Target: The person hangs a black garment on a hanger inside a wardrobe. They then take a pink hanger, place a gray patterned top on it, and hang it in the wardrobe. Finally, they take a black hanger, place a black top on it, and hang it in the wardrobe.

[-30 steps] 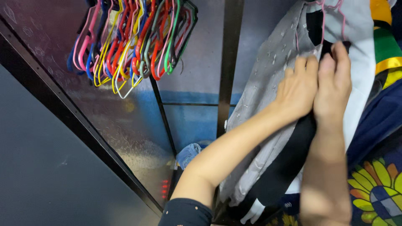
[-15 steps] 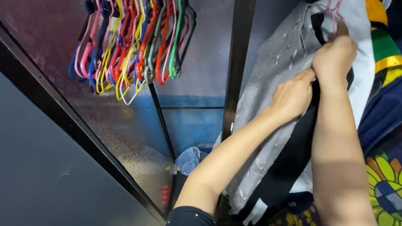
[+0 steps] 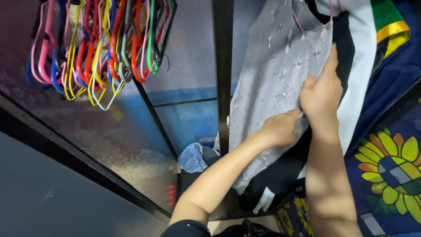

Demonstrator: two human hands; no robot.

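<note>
A grey embroidered garment (image 3: 272, 74) hangs on a pink hanger (image 3: 299, 23) inside a wardrobe, with a black garment (image 3: 346, 48) and a white one (image 3: 362, 66) behind it. My left hand (image 3: 278, 128) grips the grey fabric at its lower middle. My right hand (image 3: 322, 90) pinches the garment's right edge, fingers pointing up along it. Both arms reach up from the bottom of the view.
A bunch of coloured empty hangers (image 3: 101, 44) hangs at the upper left. A black vertical frame post (image 3: 222, 74) divides the wardrobe. A blue bundle of cloth (image 3: 191, 157) lies at the bottom. A dark blue sunflower-print fabric (image 3: 390, 162) is on the right.
Both hands have slid down the grey garment from its neckline to its middle. The view has shifted, so the hangers and clothes sit further left and higher.
</note>
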